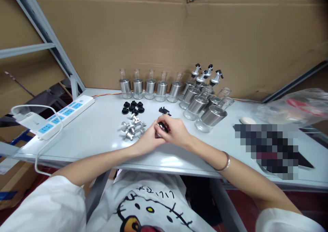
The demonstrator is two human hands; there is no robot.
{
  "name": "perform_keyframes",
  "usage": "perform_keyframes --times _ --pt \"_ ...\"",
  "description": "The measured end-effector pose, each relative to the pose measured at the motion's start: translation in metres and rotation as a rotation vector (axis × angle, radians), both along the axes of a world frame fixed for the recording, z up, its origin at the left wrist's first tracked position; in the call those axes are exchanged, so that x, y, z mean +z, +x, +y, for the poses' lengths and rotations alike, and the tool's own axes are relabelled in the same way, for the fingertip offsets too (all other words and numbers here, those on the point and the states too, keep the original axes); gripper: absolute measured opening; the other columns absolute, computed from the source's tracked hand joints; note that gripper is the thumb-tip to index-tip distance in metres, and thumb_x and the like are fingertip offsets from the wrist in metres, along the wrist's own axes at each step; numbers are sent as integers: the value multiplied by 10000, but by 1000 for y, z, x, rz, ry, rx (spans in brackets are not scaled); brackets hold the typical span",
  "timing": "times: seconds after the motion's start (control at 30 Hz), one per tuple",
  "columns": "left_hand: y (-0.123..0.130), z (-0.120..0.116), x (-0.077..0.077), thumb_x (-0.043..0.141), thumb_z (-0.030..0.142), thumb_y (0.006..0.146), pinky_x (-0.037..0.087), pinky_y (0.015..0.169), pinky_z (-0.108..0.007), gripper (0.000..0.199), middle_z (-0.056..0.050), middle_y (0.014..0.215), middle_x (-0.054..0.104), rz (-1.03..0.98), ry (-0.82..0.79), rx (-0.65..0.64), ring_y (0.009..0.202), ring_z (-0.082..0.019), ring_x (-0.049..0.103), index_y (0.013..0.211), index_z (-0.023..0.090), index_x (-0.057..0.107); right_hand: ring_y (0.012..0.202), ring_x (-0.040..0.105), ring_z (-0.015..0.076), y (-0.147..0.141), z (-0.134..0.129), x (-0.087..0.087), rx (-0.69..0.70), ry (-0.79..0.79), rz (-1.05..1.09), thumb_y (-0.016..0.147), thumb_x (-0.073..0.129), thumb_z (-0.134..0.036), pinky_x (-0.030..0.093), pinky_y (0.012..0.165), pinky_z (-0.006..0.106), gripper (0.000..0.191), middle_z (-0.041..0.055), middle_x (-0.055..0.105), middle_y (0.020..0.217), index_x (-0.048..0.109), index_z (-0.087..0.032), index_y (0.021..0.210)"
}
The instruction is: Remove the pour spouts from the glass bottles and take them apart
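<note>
My left hand (151, 136) and my right hand (176, 131) meet above the table's front half, fingers closed around a small black-and-silver bottle pourer part (162, 126). Fingers cover much of it. Just behind them lie several thin black plastic pieces (164, 110). Left of my left hand is a loose pile of silver pourer spouts (132, 126). Beyond that pile sits a cluster of black ribbed stoppers (133, 107). At the back stands a row of glass bottles with steel sleeves (162, 88). Several bottles on the right carry silver pourers with black tips (216, 77).
A white power strip (68, 114) with a plugged-in white adapter and cable lies on the left. To the right are a pale oval object (247, 121), a clear plastic bag (294, 105) and a pixelated dark item (269, 150). A cardboard wall (153, 37) rises behind.
</note>
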State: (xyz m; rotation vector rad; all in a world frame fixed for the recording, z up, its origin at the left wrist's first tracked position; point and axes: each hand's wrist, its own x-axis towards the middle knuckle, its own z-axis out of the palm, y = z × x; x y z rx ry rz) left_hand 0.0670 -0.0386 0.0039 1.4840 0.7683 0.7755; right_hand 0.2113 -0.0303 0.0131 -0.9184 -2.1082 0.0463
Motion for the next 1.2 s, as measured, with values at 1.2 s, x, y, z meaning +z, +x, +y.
perform_keyframes --times 1.2 --pt "-9 -5 -2 679 343 730 311 510 -211 265 82 582 442 119 -41 -327 485 -64 392 791 170 487 542 412 116 58 57 -1 -408 -281 212 876 469 -444 349 563 247 329 -29 464 553 480 -195 662"
